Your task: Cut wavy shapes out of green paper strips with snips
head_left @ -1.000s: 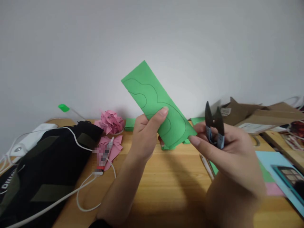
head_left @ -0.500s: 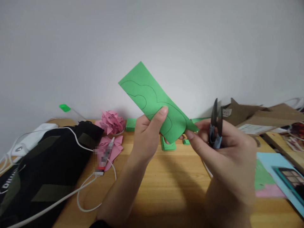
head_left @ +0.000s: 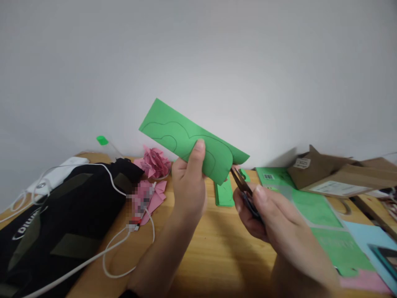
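Note:
My left hand (head_left: 190, 182) pinches a green sheet of paper (head_left: 167, 120) above the table, thumb on the front face. Curved, cloud-like dark lines are drawn on the paper, and its lower right end is partly cut along one curve, with a pointed strip standing off. My right hand (head_left: 276, 211) is closed around a pair of scissors (head_left: 243, 184). The dark blades point up and left, their tips by the cut at the paper's right end. Whether the blades touch the paper I cannot tell. Most of the scissor handles are hidden by my fingers.
A black bag (head_left: 77, 219) and a white cable (head_left: 87, 258) lie at left. Near them are a pink paper flower (head_left: 156, 161) and a glue-like tube (head_left: 144, 205). Small green paper pieces (head_left: 223, 193) lie behind my hands. Brown cardboard (head_left: 344, 176) and green sheets (head_left: 319, 211) are at right.
The green paper has tilted flatter and shifted left. My right hand has let go of the paper's pointed strip and turned the scissors so the blades aim at the cut.

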`<move>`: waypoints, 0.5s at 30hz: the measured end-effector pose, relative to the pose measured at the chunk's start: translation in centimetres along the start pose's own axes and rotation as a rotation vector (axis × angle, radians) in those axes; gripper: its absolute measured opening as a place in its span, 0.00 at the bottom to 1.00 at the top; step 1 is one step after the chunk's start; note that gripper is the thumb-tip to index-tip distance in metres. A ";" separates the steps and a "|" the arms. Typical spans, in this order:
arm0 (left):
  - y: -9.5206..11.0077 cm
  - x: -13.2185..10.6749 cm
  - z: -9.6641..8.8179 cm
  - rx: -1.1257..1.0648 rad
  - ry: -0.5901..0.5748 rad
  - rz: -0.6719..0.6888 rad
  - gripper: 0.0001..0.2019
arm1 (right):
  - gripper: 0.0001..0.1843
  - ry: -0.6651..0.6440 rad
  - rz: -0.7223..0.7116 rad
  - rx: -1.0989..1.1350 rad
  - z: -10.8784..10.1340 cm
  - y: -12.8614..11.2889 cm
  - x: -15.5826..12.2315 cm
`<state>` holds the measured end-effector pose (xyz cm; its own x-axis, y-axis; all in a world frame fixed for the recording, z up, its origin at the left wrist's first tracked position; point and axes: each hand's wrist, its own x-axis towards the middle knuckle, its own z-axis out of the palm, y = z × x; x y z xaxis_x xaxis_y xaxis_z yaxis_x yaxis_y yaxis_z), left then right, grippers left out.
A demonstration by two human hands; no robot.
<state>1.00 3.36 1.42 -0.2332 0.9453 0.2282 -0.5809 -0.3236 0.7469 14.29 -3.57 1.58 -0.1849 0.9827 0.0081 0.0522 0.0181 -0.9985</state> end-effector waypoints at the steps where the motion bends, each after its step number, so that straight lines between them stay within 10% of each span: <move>1: -0.2 -0.1 -0.1 0.000 -0.005 0.019 0.15 | 0.26 -0.004 0.015 0.028 0.2 -0.1 0.2; 15: -1.4 -1.3 0.3 0.013 -0.051 0.209 0.11 | 0.25 0.043 -0.044 0.358 1.0 0.3 1.6</move>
<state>2.36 2.58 0.24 -0.3077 0.8585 0.4102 -0.5134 -0.5128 0.6881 13.03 -2.17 1.20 -0.1375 0.9894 0.0466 -0.3033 0.0027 -0.9529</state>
